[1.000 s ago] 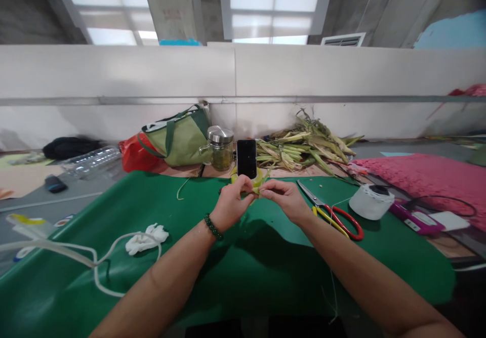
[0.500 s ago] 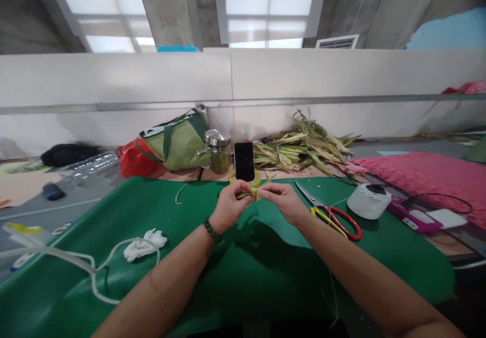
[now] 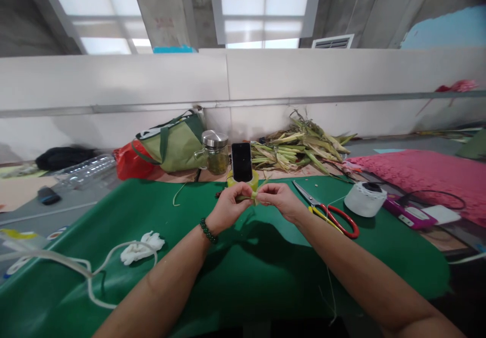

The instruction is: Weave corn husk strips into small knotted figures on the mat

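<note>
My left hand (image 3: 228, 209) and my right hand (image 3: 280, 200) meet above the green mat (image 3: 243, 277), both pinched on a small folded piece of green leaf (image 3: 251, 195). Most of the leaf piece is hidden by my fingers. A bead bracelet (image 3: 207, 230) circles my left wrist. Just beyond my hands a black phone (image 3: 242, 162) stands upright on a yellow-green roll (image 3: 258, 180). A thin thread (image 3: 331, 287) hangs down near my right forearm.
Red-handled scissors (image 3: 334, 214) and a white spool (image 3: 365, 199) lie right of my hands. A heap of dry green leaves (image 3: 299, 148), a glass jar (image 3: 215, 152) and a green bag (image 3: 172, 143) sit against the wall. White tubing (image 3: 76, 269) and a white scrap (image 3: 140, 243) lie on the left.
My hands stay together on the leaf piece, with the fingers shifting slightly. The view has drifted a little, moving everything slightly left in the picture.
</note>
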`<action>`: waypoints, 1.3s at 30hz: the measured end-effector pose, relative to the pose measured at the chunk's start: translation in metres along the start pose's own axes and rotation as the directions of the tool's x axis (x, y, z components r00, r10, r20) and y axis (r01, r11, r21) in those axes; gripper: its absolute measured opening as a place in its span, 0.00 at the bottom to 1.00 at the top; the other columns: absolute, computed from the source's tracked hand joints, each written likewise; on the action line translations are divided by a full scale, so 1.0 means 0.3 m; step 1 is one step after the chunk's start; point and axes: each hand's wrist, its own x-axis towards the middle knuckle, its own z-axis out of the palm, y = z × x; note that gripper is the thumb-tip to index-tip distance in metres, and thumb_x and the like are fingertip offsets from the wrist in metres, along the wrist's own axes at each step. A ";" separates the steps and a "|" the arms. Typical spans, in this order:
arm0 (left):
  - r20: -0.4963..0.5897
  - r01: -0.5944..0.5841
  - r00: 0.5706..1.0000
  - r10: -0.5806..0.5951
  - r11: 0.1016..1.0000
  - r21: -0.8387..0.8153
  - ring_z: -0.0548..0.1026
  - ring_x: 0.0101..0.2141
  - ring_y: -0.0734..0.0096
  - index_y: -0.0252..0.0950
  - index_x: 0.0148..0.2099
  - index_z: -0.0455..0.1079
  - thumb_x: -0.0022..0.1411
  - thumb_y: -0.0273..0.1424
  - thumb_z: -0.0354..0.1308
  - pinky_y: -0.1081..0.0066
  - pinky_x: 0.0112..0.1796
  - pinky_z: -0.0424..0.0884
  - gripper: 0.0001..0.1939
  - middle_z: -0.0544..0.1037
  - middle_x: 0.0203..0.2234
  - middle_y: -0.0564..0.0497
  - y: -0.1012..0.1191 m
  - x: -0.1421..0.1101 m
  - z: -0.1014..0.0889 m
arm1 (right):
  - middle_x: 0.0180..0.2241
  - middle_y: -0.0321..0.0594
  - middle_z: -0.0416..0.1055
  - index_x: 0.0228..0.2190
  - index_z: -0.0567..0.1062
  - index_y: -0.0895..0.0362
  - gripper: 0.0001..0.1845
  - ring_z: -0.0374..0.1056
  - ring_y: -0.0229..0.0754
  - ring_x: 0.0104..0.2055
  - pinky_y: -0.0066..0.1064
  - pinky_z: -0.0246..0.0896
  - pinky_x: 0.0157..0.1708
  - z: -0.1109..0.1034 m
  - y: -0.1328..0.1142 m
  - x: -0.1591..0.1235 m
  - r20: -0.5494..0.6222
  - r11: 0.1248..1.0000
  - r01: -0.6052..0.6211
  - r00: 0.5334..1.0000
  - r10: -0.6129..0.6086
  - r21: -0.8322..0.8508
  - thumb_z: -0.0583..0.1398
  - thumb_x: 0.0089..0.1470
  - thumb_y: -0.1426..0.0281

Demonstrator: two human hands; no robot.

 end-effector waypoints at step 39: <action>0.027 -0.104 0.995 0.101 0.987 0.120 0.69 0.28 0.75 0.35 0.29 0.63 0.50 0.24 0.56 0.74 0.31 0.69 0.04 0.69 0.24 0.55 0.012 -0.011 0.014 | 0.23 0.36 0.72 0.23 0.74 0.57 0.05 0.65 0.36 0.25 0.27 0.59 0.26 0.013 0.016 -0.029 0.017 0.781 0.370 0.908 -0.419 -0.503 0.59 0.45 0.69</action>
